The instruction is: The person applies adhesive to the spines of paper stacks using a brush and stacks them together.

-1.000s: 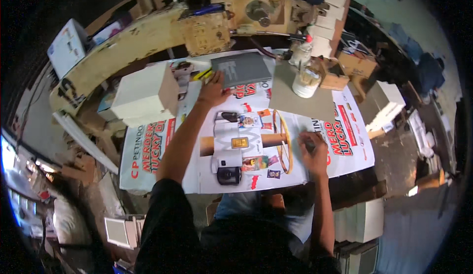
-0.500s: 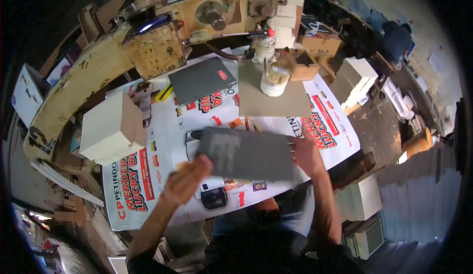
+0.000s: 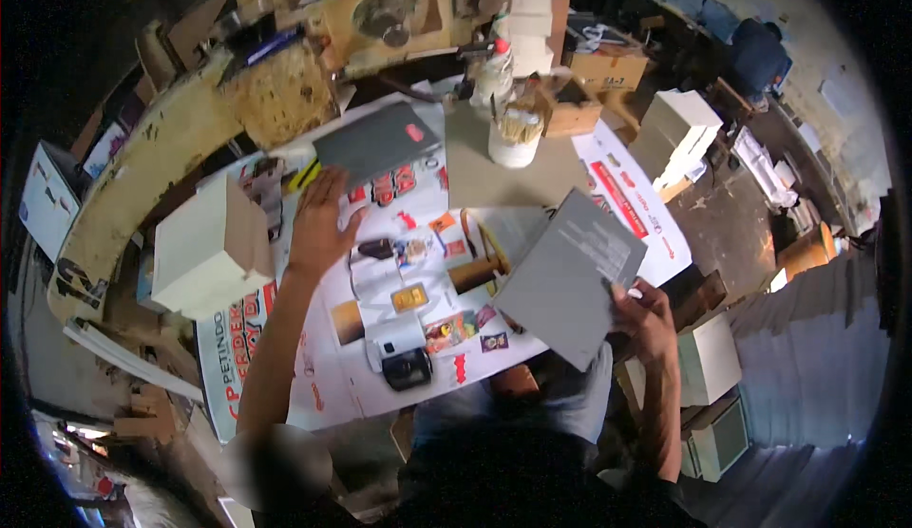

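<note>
My right hand (image 3: 648, 321) grips a grey board-like cover (image 3: 575, 276) by its lower right edge. The cover is tilted over the right part of the printed poster sheet (image 3: 323, 376) that lies on the table. My left hand (image 3: 321, 219) has its fingers spread and holds nothing. It is beside a dark grey cover (image 3: 375, 143) with a small red mark, and its fingertips are close to that cover's near left corner. A yellow and black object (image 3: 304, 175) lies just beyond the left fingers.
A thick block of white paper (image 3: 204, 248) stands on the left. Behind the held cover are a white tub of brushes (image 3: 514, 139) on a brown board (image 3: 465, 181), a white bottle (image 3: 494, 77) and a wooden box (image 3: 573, 110). More paper blocks (image 3: 676, 143) stand at the right.
My left hand has let go of the grey cover and moved up and left toward the dark cover. My right hand has carried the grey cover right and tilted it.
</note>
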`<state>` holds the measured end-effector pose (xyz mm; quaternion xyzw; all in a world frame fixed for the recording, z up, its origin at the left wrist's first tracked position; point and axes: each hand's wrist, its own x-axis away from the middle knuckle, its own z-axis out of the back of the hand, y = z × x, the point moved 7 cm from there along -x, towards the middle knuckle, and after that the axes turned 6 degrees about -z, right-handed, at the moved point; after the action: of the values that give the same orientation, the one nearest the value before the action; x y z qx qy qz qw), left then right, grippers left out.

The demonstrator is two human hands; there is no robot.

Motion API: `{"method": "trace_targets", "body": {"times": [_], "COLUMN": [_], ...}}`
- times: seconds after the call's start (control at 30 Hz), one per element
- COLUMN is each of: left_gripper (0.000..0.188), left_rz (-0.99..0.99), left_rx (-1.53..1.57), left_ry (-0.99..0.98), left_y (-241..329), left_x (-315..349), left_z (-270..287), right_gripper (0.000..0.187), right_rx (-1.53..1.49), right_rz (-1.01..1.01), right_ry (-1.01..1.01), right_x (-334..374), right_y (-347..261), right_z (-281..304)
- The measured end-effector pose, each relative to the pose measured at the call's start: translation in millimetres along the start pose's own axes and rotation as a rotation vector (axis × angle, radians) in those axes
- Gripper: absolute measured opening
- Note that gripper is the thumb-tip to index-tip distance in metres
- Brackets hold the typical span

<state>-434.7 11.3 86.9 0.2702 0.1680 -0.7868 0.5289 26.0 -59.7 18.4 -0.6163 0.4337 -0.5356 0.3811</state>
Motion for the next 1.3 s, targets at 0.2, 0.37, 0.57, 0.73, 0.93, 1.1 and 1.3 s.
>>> {"method": "trace_targets", "body": {"times": [0.2, 0.37, 0.57, 0.73, 0.93, 1.1, 1.3], "left_gripper": [0.045, 0.04, 0.037, 0.026, 0.022, 0.057, 0.084], "left_rz": [-0.094, 0.056, -0.048, -0.374, -0.694, 0.125, 0.944], "left_rx": [-0.389, -0.174, 0.066, 0.405, 0.376, -0.006, -0.77], "left_ry": [-0.521, -0.403, 0.179, 0.193, 0.03, 0.155, 0.332], "left_y": [-81.4, -91.6, 19.8, 142.1, 180.3, 56.0, -212.9], "left_x": [2.4, -3.0, 15.1, 35.1, 43.4, 11.5, 202.7], "left_z": [-91.2, -55.8, 46.3, 92.3, 84.1, 92.0, 205.1], "right_gripper": [0.065, 0.046, 0.057, 0.069, 0.033, 0.042, 0.048], "right_rx": [-0.184, 0.371, 0.033, -0.601, 0.193, -0.134, -0.051], "right_rz": [-0.082, -0.082, -0.202, -0.208, -0.21, 0.166, 0.057], "right_ry": [0.076, -0.698, -0.457, -0.165, -0.369, 0.203, 0.264], "right_x": [-12.3, -6.0, -19.5, -50.9, 15.5, 23.8, -26.8], "right_y": [43.0, 62.9, 45.1, 48.7, 18.3, 47.1, 81.0], "right_z": [-78.6, -219.7, -170.8, -58.3, -39.7, 72.0, 153.2]}}
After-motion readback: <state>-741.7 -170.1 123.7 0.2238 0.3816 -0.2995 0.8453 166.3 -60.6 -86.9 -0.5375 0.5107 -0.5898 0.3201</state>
